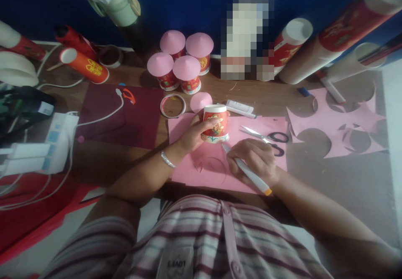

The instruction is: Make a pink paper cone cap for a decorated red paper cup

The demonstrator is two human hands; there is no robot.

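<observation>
A red paper cup [215, 124] with a gold pattern is gripped in my left hand [196, 130], its white base upward and its blue-and-white patterned rim below. My right hand [253, 162] is closed around a white marker pen [251, 175] with an orange end; the pen's tip points toward the cup's lower rim. Pink paper sheets [188, 162] lie under both hands. Scissors [264, 136] with black handles rest on the sheets, near my right hand. Just behind the cup is a pink paper cone [201, 102].
Several red cups with pink cone tops [186, 67] stand at the back. A tape roll [172, 106] and pens [240, 108] lie nearer. Pink offcuts [336, 124] spread at right, beside tall cardboard tubes [314, 57]. A power strip [56, 143] and cables occupy the left.
</observation>
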